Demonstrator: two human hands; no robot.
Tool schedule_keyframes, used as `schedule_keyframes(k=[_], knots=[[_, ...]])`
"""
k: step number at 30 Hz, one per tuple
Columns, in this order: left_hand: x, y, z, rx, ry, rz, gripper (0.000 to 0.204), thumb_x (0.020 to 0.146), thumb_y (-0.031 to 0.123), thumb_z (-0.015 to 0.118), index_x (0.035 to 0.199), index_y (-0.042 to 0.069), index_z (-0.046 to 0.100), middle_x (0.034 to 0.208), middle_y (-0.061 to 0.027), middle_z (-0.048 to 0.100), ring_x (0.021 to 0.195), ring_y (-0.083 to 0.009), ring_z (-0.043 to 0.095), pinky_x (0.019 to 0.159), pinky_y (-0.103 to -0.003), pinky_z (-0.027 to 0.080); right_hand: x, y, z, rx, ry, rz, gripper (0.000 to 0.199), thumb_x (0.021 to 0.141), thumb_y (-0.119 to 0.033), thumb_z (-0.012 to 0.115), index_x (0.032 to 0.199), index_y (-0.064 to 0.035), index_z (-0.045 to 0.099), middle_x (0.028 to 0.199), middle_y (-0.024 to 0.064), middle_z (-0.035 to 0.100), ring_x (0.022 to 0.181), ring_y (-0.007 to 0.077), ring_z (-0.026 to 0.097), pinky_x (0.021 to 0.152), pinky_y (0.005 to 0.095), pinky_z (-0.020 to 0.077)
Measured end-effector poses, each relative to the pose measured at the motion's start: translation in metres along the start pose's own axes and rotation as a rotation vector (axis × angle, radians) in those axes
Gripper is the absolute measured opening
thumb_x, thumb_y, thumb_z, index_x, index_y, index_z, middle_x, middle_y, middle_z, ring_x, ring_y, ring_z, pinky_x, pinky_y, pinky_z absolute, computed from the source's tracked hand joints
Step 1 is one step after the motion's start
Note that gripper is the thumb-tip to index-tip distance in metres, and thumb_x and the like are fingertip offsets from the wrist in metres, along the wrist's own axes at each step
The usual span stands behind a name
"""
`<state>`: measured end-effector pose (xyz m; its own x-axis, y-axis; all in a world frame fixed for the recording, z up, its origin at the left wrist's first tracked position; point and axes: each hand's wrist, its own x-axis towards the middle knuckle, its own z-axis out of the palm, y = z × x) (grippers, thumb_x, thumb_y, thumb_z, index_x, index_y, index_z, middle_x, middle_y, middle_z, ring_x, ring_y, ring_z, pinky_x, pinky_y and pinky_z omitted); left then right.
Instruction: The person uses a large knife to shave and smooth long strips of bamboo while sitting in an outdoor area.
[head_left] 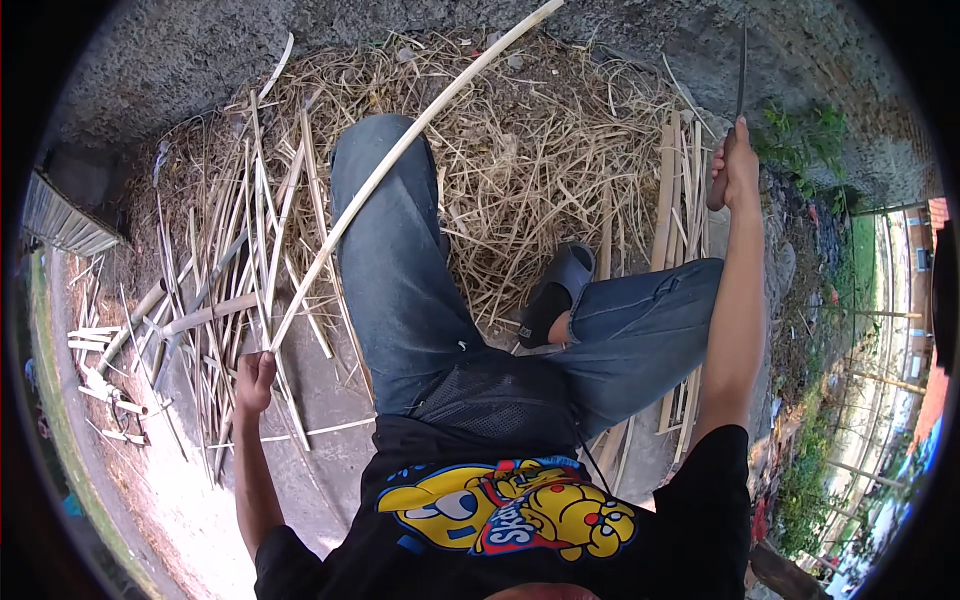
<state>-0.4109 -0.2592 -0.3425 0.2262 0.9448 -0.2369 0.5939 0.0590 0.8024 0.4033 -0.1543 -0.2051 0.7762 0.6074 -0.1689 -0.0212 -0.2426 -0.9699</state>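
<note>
At the left, my left hand (255,380) is closed around the lower end of a long pale bamboo strip (400,148). The strip slants up to the right across my left thigh and reaches the top edge of the view. My right hand (738,168), held out at the upper right, grips the handle of a long knife (742,80). Its narrow dark blade points away from me, toward the wall, well apart from the strip.
Many split bamboo strips (262,235) lie heaped on the left. A thick litter of shavings (520,180) covers the ground ahead, by my sandal (570,270). Flat bamboo slats (668,190) lie to the right. A rough grey wall (330,20) runs along the far side.
</note>
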Motion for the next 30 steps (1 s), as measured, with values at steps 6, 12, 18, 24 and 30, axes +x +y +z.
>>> schedule_keyframes(k=[6,12,18,24,30], knots=[[0.018,0.015,-0.002,-0.129,-0.091,-0.038,0.057,0.105,0.042,0.052,0.059,0.009,0.043,0.053,0.0054,0.038,0.050,-0.0058,0.030,0.047,-0.030,0.023,-0.054,0.007,0.043,-0.049,-0.150,-0.076,0.058,0.096,-0.063,0.058,0.076,-0.0086,0.052,0.062,-0.0006,0.050,0.047,0.0085,0.047,0.043,0.0267,0.0379],[0.030,0.037,-0.006,-0.102,-0.124,-0.047,0.057,0.105,0.042,0.052,0.059,0.009,0.042,0.053,0.0053,0.037,0.050,-0.0061,0.029,0.047,-0.030,0.023,-0.080,0.021,0.073,-0.455,-0.358,-0.536,0.063,0.097,-0.061,0.057,0.070,-0.0035,0.057,0.056,0.0016,0.048,0.050,0.0136,0.050,0.049,0.0346,0.0380],[0.038,0.060,0.000,0.224,0.089,0.181,0.052,0.105,0.035,0.050,0.064,0.002,0.046,0.052,-0.0035,0.038,0.051,-0.0120,0.033,0.048,-0.036,0.027,-0.141,0.019,0.103,-0.714,-0.501,-0.713,0.067,0.097,-0.064,0.055,0.076,-0.0004,0.064,0.055,0.0105,0.053,0.051,0.0262,0.055,0.052,0.0396,0.0406],[0.029,0.104,0.016,0.303,0.117,0.165,0.039,0.101,0.026,0.060,0.072,0.000,0.053,0.053,-0.0074,0.043,0.049,-0.0157,0.041,0.049,-0.034,0.034,-0.206,0.028,0.138,-0.672,-0.723,-0.642,0.064,0.096,-0.063,0.056,0.078,-0.0017,0.063,0.055,0.0132,0.057,0.054,0.0326,0.062,0.054,0.0435,0.0471],[0.039,0.152,0.038,0.340,0.217,0.224,0.015,0.096,0.016,0.067,0.094,0.001,0.068,0.058,-0.0118,0.061,0.048,-0.0159,0.056,0.049,-0.032,0.042,-0.258,0.042,0.169,-0.801,-0.776,-0.814,0.064,0.093,-0.066,0.057,0.083,-0.0025,0.060,0.056,0.0174,0.059,0.058,0.0404,0.066,0.055,0.0494,0.0523]])
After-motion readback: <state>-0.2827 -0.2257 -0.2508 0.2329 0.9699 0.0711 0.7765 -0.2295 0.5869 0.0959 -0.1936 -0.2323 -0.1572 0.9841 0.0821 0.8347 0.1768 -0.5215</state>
